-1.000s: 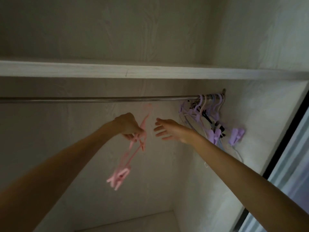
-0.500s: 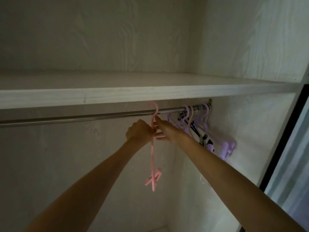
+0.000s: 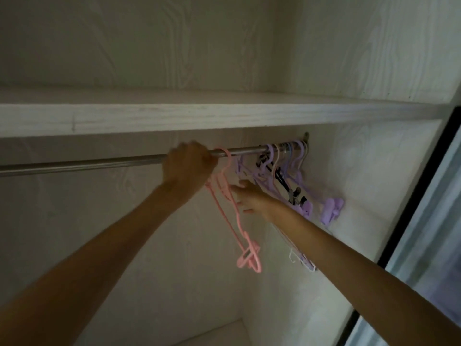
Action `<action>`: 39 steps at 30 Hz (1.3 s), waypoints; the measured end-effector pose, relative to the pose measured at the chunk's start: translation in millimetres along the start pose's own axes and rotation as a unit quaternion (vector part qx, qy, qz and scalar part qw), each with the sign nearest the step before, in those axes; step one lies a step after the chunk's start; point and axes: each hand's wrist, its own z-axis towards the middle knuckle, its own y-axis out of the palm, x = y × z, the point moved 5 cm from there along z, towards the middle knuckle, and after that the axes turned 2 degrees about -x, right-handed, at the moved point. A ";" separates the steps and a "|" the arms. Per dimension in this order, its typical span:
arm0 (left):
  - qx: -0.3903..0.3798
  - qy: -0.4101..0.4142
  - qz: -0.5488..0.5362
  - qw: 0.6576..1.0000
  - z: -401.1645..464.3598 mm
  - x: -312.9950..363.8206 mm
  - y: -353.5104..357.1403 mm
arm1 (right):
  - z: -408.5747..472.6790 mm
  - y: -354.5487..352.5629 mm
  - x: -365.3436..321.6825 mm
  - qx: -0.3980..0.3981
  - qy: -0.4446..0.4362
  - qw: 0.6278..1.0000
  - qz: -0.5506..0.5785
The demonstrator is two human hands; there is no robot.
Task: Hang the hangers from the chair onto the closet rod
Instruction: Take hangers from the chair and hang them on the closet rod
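Closet interior, dim, seen from below. Shelf (image 3: 174, 116) runs full width at 12 o'clock; closet rod (image 3: 87, 164) just under it, crossing from 9 o'clock to its bracket at 2 o'clock. Cluster of purple hangers (image 3: 294, 181) bunched on the rod's far end at 2 o'clock, clip ends hanging against the side wall.

Pink hanger (image 3: 225, 206) sits centre frame: hook looped over the rod just right of the left hand, body trailing down toward 5 o'clock, clips at its low end.

Step judged: hooking stage, this hanger on the rod or nearly so. Next move likely calls for letting go at the hook, then sliding it right against the purple group.

Left hand (image 3: 188, 163): fingers curled at the rod, beside the pink hook; whether they pinch the hook or only wrap the rod cannot be told.

Right hand (image 3: 249, 198): fingers spread and straight, fingertips touching or just beside the pink hanger's shoulder, steadying, gripping nothing.
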 end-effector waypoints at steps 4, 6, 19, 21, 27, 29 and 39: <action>-0.010 0.030 -0.036 0.999 24.2 18.8 -5.8 | -17.4 18.4 15.6 0.001 -0.023 0.982 -0.185; -0.045 0.032 0.004 0.998 24.7 25.4 13.6 | -22.1 27.9 14.3 0.074 -0.084 0.958 -0.263; -0.067 0.044 -0.100 0.992 34.3 12.6 24.6 | -33.2 11.8 11.6 0.116 -0.148 0.888 -0.420; -0.083 0.057 -0.087 0.991 29.2 13.1 22.6 | -40.6 7.4 4.6 0.099 -0.144 0.899 -0.401; -0.027 0.061 0.079 0.995 12.4 -45.5 4.3 | -49.6 -39.5 -71.8 0.220 -0.279 0.850 -0.389; -0.009 0.073 0.049 0.996 8.8 -53.2 5.6 | -26.4 -30.7 -86.8 0.188 -0.290 0.833 -0.432; 0.012 0.118 0.296 0.948 2.0 -24.9 -1.9 | 7.9 -39.2 -63.6 0.260 -0.341 0.766 -0.478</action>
